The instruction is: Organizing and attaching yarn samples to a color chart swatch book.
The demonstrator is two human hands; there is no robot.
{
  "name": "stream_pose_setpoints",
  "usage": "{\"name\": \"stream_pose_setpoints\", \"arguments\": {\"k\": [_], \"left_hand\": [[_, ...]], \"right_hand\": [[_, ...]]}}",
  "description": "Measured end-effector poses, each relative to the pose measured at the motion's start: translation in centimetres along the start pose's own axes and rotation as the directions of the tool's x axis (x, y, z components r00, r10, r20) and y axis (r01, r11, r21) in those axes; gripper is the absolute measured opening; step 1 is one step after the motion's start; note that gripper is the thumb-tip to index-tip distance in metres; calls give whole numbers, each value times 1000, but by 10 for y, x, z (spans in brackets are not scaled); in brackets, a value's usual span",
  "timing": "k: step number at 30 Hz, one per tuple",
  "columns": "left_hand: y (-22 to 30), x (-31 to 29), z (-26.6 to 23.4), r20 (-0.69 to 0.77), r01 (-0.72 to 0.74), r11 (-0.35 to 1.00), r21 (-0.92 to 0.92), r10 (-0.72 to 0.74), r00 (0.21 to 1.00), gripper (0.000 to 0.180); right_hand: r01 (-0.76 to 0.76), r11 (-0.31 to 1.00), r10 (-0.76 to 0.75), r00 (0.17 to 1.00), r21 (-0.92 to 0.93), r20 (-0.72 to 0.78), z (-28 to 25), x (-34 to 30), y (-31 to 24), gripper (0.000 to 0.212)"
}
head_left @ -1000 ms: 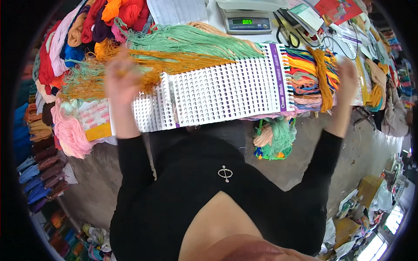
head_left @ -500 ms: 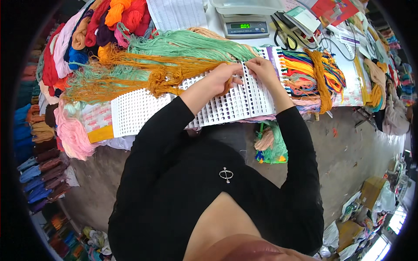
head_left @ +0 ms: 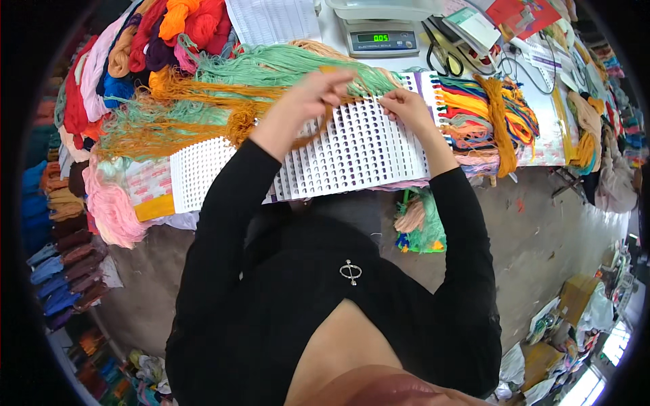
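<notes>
1. Head view, left hand [head_left: 313,101]: blurred, raised over the upper part of the punched white card [head_left: 352,152], with its fingers pointing toward the right hand [head_left: 409,111]. Ochre threads [head_left: 244,125] run in from its left, and a loop of them hangs just below its palm; whether the fingers are clamped on it, I cannot tell.
2. Head view, right hand: thumb and forefinger are together at the card's upper edge, well apart from the left hand. Anything pinched between those tips is too small to make out.
3. Head view, around the left hand: the card lies beneath it on the counter [head_left: 330,34], its rows of holes reaching to both sides. Green threads [head_left: 271,64] spread above and to its left, beside the ochre ones. Farther left are a pile of coloured skeins [head_left: 152,40] and a pink hank [head_left: 115,210].
4. Head view, around the right hand: multicoloured threads [head_left: 467,115] lie just to its right, crossed by an ochre bundle [head_left: 499,122]. Scissors [head_left: 437,47] lie above and to its right; a scale [head_left: 382,44] with a lit green display stands beyond its fingertips. A green and peach bundle [head_left: 426,223] hangs below its forearm.
</notes>
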State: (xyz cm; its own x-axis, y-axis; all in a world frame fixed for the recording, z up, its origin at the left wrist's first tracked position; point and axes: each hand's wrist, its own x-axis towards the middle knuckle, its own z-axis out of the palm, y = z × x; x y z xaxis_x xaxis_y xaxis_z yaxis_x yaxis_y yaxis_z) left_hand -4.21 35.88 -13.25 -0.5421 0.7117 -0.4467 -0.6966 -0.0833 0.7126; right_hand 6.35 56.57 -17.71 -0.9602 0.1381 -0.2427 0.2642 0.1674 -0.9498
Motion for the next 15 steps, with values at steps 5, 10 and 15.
{"name": "stream_pose_setpoints", "arguments": {"k": [5,10,15], "left_hand": [[27,-30,14,61,-154,962,-224,172,983,26],[-47,0,35,-4,8,750,662,-8,1000,16],[21,-40,-51,-292,-65,972,225,131,948,9]], "right_hand": [[-42,997,38,998,64,56,-1,2,-1,16],[-86,980,59,987,181,148,-4,-10,-10,15],[-12,996,18,997,-89,69,3,-1,4,20]]}}
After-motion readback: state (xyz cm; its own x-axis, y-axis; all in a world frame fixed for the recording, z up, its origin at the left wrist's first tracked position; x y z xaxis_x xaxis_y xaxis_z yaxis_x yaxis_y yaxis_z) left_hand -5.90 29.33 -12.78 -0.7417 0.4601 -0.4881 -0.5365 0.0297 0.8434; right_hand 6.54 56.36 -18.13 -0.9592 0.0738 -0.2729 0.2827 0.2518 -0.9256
